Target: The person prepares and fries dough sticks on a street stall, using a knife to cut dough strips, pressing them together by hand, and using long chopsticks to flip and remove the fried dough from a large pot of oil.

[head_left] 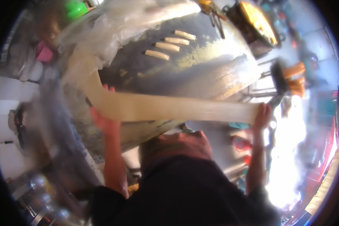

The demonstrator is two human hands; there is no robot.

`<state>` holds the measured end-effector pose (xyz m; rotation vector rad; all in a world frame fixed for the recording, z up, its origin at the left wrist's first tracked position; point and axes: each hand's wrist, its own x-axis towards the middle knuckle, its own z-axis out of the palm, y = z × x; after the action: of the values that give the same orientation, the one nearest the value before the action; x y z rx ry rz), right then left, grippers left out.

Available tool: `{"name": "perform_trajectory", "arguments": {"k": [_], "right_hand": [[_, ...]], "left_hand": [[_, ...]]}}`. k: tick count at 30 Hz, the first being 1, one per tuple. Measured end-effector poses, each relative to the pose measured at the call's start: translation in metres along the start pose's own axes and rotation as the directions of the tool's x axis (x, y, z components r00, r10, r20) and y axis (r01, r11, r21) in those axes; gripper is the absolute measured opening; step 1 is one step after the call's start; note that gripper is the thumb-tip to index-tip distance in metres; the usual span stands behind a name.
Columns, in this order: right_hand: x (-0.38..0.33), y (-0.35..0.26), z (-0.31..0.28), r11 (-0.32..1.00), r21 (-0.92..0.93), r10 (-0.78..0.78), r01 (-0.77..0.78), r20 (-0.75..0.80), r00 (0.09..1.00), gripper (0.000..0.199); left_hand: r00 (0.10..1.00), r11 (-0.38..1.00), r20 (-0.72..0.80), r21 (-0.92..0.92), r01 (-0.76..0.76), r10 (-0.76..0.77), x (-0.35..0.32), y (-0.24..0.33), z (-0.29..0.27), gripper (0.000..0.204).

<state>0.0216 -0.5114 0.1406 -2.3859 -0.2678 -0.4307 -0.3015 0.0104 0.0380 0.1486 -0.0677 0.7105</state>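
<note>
- The desk (133, 77), dark with pale powdery patches, spreads out beyond the fingers, strongly lit toward its right side.
- White tiles (15, 90) show well to the left of the left fingers; a blinding glare lies to the right of the right forearm.
- The left hand (106, 115) reaches forward under the strip, its thumb and fingers apart at opposite edges.
- The right hand (261, 117) has its fingers clamped on the strip's right end.
- The long pale strip (184, 107) stretches between the 2 hands in front of the body, then bends away past the left fingers toward the clear plastic (96, 37).
- Beyond the strip, well apart from the fingers, lie 4 short pale pieces (167, 47) in a row.
- Beyond the right fingers are orange-brown sticks (297, 81) and, farther off, a large dark pot (249, 35).
</note>
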Motion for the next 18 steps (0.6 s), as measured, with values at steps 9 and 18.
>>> {"name": "perform_trajectory", "arguments": {"k": [9, 18], "right_hand": [[0.164, 0.037, 0.140, 0.945, 0.290, -0.241, 0.150, 0.306, 0.921, 0.027], [0.284, 0.011, 0.225, 0.960, 0.197, -0.249, 0.197, 0.291, 0.924, 0.023]], "left_hand": [[0.998, 0.996, 0.010, 0.070, -0.062, 0.061, -0.075, -0.107, 0.028, 0.078], [0.973, 0.984, -0.156, -0.021, -0.176, 0.170, 0.029, -0.219, 0.017, 0.070]]}}
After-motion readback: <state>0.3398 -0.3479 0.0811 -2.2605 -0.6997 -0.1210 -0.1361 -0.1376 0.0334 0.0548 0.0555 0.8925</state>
